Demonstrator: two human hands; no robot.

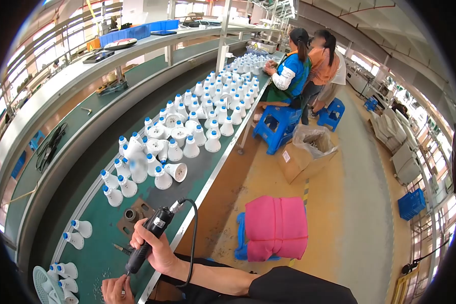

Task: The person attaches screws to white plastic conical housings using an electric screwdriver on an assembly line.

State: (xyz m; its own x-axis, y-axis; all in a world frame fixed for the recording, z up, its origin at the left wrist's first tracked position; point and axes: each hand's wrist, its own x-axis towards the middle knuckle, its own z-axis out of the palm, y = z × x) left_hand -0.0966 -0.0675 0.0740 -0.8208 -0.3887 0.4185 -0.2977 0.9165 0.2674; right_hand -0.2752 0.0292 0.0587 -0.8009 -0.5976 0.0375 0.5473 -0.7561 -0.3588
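Observation:
My right hand [158, 252] is wrapped around a black electric screwdriver [162, 217], which tilts with its bit pointing down and its cable leaving the top end. At the bit's tip, the fingers of my left hand [117, 291] are pinched together low over the green belt. Whatever they hold there is too small to make out. Just beyond the screwdriver sits a brown metal fixture [131, 215] with a round socket. A small dark tool [120, 248] lies beside my right hand. White cone-shaped lamp housings [112, 195] with blue caps stand farther up the belt.
A pale green basket [41, 283] with housings is at the lower left. Along the belt's right side are a pink-covered stool [276, 228], a cardboard box [306, 161] and blue stools [276, 126]. People [294, 71] are farther up the line. A raised shelf [86, 66] runs left.

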